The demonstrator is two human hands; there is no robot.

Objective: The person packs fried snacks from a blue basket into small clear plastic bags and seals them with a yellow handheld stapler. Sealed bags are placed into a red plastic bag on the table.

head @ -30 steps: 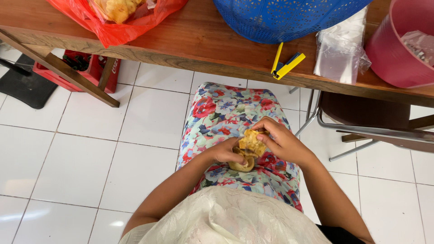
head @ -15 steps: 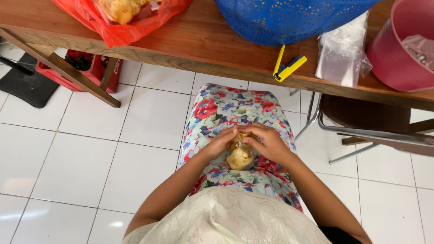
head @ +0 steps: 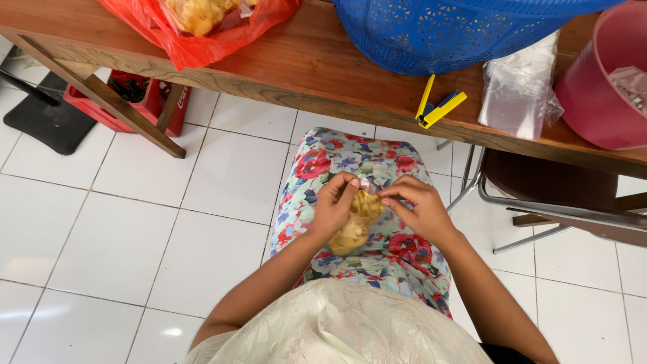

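Head view: snack bag point(head: 356, 226) between left hand point(head: 331, 210), right hand point(head: 419, 207)

Over the floral skirt point(head: 323, 168), the small clear bag of yellow snacks point(head: 356, 221) now stands lengthwise, where a second ago the right hand point(head: 419, 209) covered it; both hands have shifted to pinch its top, the left hand point(head: 333, 205) alongside.
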